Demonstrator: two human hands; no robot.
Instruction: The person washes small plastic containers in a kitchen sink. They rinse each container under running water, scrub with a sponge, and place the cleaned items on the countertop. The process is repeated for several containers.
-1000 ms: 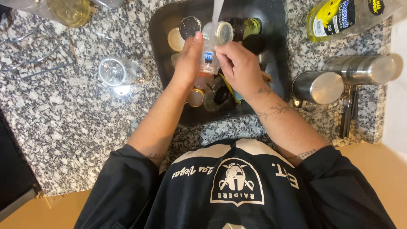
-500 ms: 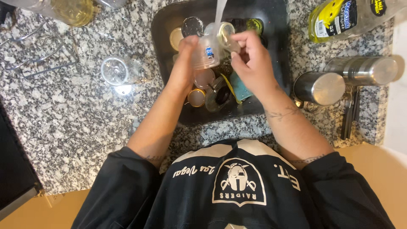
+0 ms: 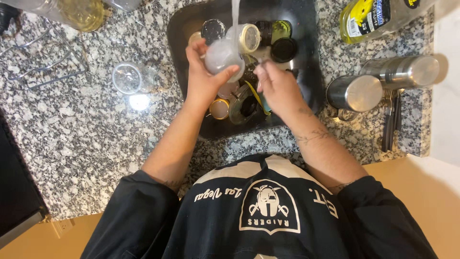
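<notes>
My left hand grips a clear plastic cup and holds it under a thin stream of water over the dark sink. My right hand hangs just to the right of the cup with wet, loosely curled fingers; whether it holds anything I cannot tell. Below the hands the sink holds several jars, lids and cups, among them a cream lid, a black lid and a gold-rimmed jar.
A clear glass stands upside down on the speckled granite counter left of the sink. A yellow dish-soap bottle lies at the top right. Two steel tumblers lie right of the sink. A wire rack is at far left.
The left hand has tilted the cup under the water. The right hand has let go of the cup and dropped lower and to the right.
</notes>
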